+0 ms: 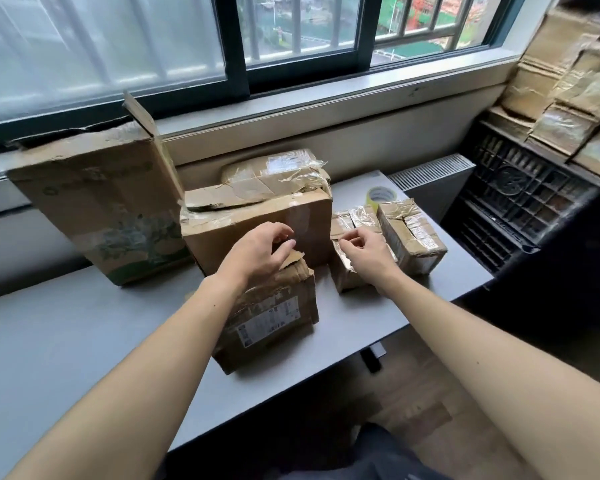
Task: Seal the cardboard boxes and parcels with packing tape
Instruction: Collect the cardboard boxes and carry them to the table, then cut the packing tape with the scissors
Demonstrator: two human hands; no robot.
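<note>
A worn cardboard box with a white shipping label (274,317) stands on the grey table (66,341) in front of me. My left hand (260,252) rests on its torn top flap, fingers loosely curled, holding nothing that I can see. My right hand (366,251) lies over a small taped parcel (345,275), its fingers pinched together at the parcel's top edge; what they pinch is too small to make out. Behind, a medium brown box (257,230) carries a clear tape strip. A roll of packing tape (380,197) lies at the far right of the table.
A tall open box with green print (101,209) leans at the left. Another taped parcel (411,233) sits right of my right hand, and a wrapped one (278,171) lies on the medium box. A black crate (520,202) and stacked cardboard (568,98) fill the right side.
</note>
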